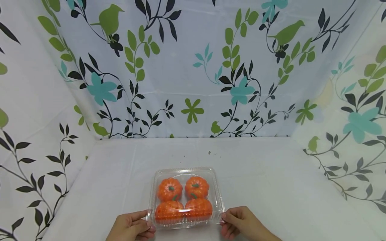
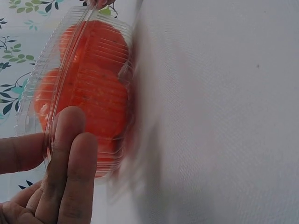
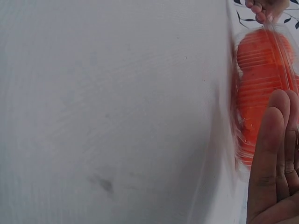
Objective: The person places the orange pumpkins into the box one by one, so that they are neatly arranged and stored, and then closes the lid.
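Observation:
A clear plastic clamshell container (image 1: 153, 192), its lid down, holds several small orange toy pumpkins (image 1: 170, 189) with green stems. My left hand (image 1: 131, 227) pinches its near left corner by the rim. At the near right corner, the thumb and fingers of my right hand (image 1: 242, 222) grip the rim. From the left wrist, the ribbed container wall (image 2: 105, 156) and the fingers of my left hand (image 2: 65, 163) appear close up. The right wrist view has my right hand (image 3: 275, 158) beside the pumpkins (image 3: 259, 88), its thumb hidden.
A white-covered table (image 1: 256, 174) lies under the container. Behind it hangs a white curtain (image 1: 181, 73) printed with leaves, birds and flowers, with more of the same fabric at both sides. A few tiny specks (image 1: 210, 152) dot the cloth beyond the container.

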The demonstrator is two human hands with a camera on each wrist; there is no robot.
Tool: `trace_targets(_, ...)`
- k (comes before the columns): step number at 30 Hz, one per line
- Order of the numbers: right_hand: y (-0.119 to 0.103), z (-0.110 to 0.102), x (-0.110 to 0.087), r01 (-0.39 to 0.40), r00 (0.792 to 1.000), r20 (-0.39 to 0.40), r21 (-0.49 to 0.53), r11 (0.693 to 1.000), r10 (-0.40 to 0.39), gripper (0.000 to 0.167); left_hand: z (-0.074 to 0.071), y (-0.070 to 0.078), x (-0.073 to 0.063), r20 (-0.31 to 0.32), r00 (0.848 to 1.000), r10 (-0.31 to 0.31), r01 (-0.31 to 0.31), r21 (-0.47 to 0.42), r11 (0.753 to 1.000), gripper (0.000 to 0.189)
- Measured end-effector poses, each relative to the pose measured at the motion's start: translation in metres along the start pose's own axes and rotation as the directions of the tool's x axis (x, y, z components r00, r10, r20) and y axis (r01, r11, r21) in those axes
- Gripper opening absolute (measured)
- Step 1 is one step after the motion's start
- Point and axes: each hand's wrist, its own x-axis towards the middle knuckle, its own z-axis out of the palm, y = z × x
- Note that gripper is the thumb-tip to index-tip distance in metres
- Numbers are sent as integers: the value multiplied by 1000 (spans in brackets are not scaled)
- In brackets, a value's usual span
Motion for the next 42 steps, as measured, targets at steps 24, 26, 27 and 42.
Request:
trace_targets(24,5,3,-1,64,997,-27,-34,997,-65,39,5,2,-1,-84,996,2,1,40,999,60)
trace_targets(26,5,3,-1,60,998,-35,-40,997,-61,40,4,3,0,-70,997,17,-14,49,999,59)
trace_targets(27,4,3,-1,60,997,-39,-43,997,-61,40,4,3,0,-63,998,23,-20,51,999,59)
trace_targets(42,10,8,3,51,991,-122,-78,996,-60,37,0,6,-1,-40,999,-14,15,29,999,57)
